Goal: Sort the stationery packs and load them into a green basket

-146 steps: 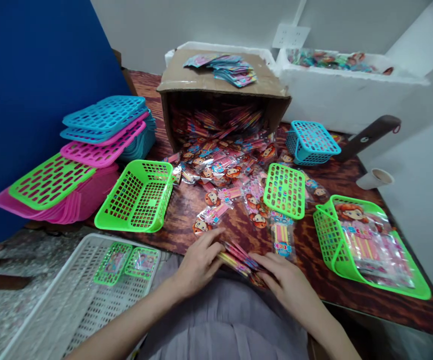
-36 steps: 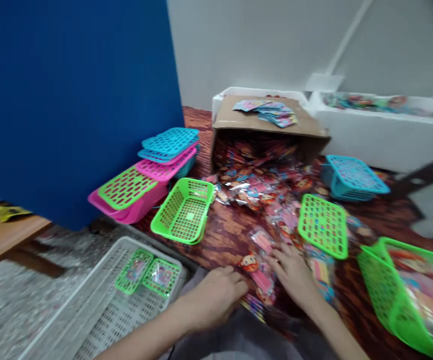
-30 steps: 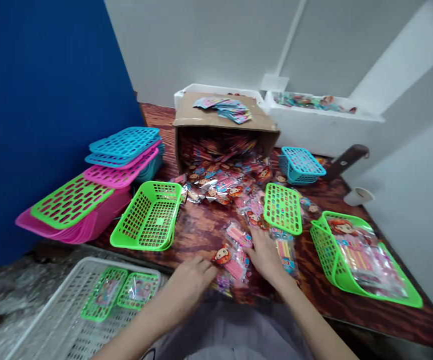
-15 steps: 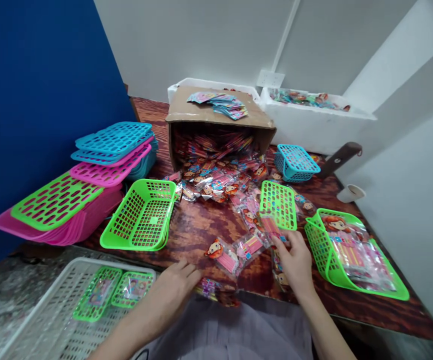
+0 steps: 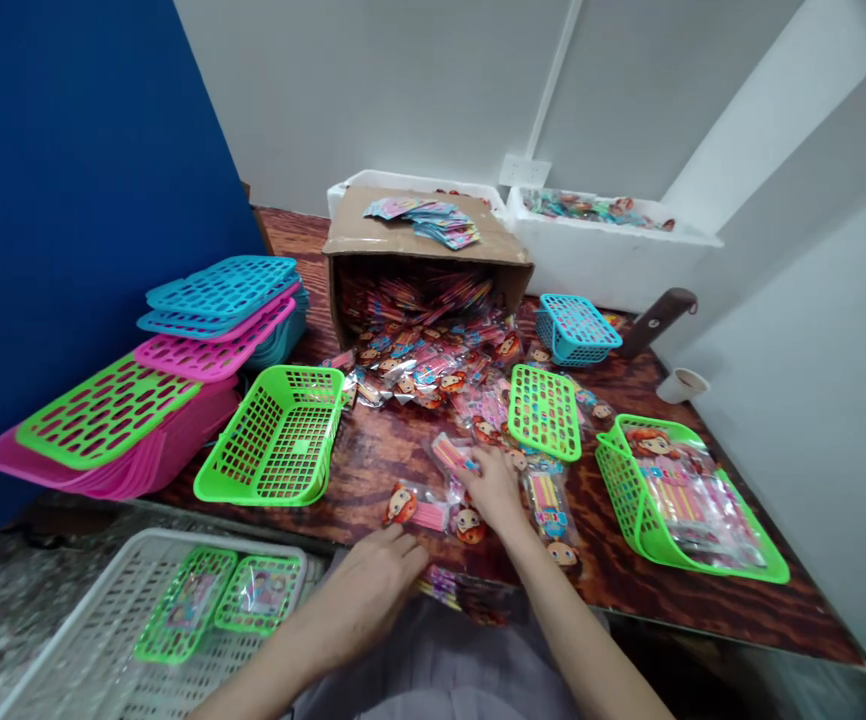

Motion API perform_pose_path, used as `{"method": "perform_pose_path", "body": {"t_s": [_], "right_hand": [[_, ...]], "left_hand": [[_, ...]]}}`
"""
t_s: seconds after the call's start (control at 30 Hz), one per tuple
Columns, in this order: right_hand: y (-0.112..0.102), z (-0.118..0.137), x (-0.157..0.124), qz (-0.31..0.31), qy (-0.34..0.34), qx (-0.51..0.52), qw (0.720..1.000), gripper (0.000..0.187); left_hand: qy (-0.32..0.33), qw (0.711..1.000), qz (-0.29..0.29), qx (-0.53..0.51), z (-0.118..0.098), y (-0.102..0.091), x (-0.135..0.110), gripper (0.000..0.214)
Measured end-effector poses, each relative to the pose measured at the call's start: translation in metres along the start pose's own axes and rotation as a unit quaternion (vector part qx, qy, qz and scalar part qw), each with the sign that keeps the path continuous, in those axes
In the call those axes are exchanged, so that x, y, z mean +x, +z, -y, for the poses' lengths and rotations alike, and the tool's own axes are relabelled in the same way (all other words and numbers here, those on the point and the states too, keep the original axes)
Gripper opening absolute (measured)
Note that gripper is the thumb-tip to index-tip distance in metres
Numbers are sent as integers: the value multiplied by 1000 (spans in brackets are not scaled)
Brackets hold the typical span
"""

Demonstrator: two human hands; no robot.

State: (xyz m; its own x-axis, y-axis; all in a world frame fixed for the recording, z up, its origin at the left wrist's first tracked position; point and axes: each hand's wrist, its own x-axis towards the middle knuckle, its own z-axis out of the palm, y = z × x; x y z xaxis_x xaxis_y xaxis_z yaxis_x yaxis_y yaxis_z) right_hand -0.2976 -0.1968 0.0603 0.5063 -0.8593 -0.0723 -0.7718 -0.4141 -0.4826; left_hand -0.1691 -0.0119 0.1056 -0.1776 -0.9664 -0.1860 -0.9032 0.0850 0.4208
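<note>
My left hand (image 5: pixel 382 585) is at the table's near edge, its fingers closed on a stack of plastic packets (image 5: pixel 470 600) seen edge-on; the thumb is hidden. My right hand (image 5: pixel 494 490) reaches over the table, fingertips pinching a clear packet of pink sticks (image 5: pixel 452 454). Beneath and beside it lie another packet with a red-haired doll head (image 5: pixel 401 503) and a packet with yellow sticks (image 5: pixel 545 492). A larger heap of such packets (image 5: pixel 433 370) spills from a tipped cardboard box (image 5: pixel 433 233).
An empty green basket (image 5: pixel 283 440) stands left, by stacked pink baskets (image 5: pixel 155 455). A green lid (image 5: pixel 545 412) lies right of the heap. At right are a filled green basket (image 5: pixel 628 505), a lidded blue basket (image 5: pixel 575 345) and a paper cup (image 5: pixel 680 386). A white crate (image 5: pixel 133 560) sits lower left.
My right hand has moved left with a packet to the loose packets in the middle. My left hand has shifted slightly right with its stack. The camera view has shifted a little.
</note>
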Motion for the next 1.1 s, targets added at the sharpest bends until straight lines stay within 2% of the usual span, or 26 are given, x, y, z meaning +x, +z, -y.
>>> {"method": "perform_pose_path", "body": {"t_s": [0.1,0.2,0.3,0.4,0.5,0.6,0.67,0.73,0.87,0.9,1.0,1.1], "right_hand": [[8,28,19,16,-21,-21,999,18],[4,35,25,47,-59,-36,996,15],[-15,25,19,63,-80,-41,994,13],[-33,12,3,54,-130,-65,988,21],[-35,2,-15,83,-212,-130,965,31],[-31,-5,-22,127,-196,-156,960,34],[-33,-9,-20,140,-171,-147,964,32],[-41,-12,-17,135,-180,-109,968,35],[-57,-10,-19,130,-248,-28,960,65],[-60,-7,-22,139,-262,-39,954,63],[-64,8,-30,183,-298,-88,933,40],[-55,32,-28,246,-373,-59,893,31]], "left_hand": [[-1,1000,-4,16,-1,1,2,18],[-16,1000,-20,-11,6,0,-2,19],[-32,998,-43,-39,19,-2,-11,23],[-48,996,-53,-54,32,-2,-18,25],[-43,995,-60,-61,37,-4,-19,29],[-37,995,-61,-63,35,-6,-17,31],[-29,995,-63,-69,34,-6,-19,32],[-24,994,-67,-78,34,-6,-22,33],[-45,991,-60,-106,31,-9,-33,32],[-54,990,-57,-117,29,-11,-36,30],[-87,985,-35,-145,21,-18,-47,17],[-96,984,1,-150,12,-21,-56,7]]}}
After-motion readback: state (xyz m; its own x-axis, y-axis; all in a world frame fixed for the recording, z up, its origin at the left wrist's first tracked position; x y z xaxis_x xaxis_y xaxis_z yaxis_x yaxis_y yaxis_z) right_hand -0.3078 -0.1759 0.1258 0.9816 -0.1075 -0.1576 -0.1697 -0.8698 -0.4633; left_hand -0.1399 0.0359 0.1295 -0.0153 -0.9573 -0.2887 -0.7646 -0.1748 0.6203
